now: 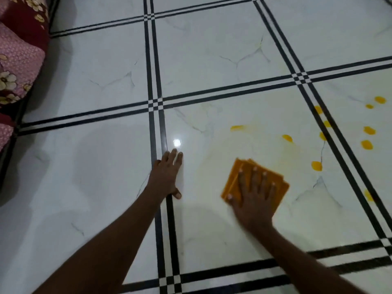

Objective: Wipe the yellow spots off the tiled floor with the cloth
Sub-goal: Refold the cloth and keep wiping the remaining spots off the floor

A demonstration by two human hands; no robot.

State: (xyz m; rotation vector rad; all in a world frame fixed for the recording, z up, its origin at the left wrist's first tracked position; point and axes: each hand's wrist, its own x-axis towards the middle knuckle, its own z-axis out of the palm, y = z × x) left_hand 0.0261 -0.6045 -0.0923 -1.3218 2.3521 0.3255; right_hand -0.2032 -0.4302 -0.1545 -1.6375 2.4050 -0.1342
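Pink and maroon floral bedding (19,60) bunched at the far left edge, hanging over a dark frame beside the white marble-look tiled floor (95,170) with its doubled black border lines. Further right, left hand (167,175) spread flat, palm down on the tile, fingers pointing away, thumb lying across the black line, gripping nothing; a bright light reflection (176,142) on the glossy tile just past its fingertips. Right of that, a folded orange cloth (233,183) lying flat on the same tile, pinned under the right hand (254,198), which presses down with fingers splayed wide and straight, not curled around the fabric. Faint yellowish smearing on the tile around and beyond the cloth. A streaked yellow spot (237,128) up ahead of the cloth, then a scatter of round yellow spots (317,165) to the right, near but apart from the cloth, some on the black grid lines and more on the next tile over, toward the right edge
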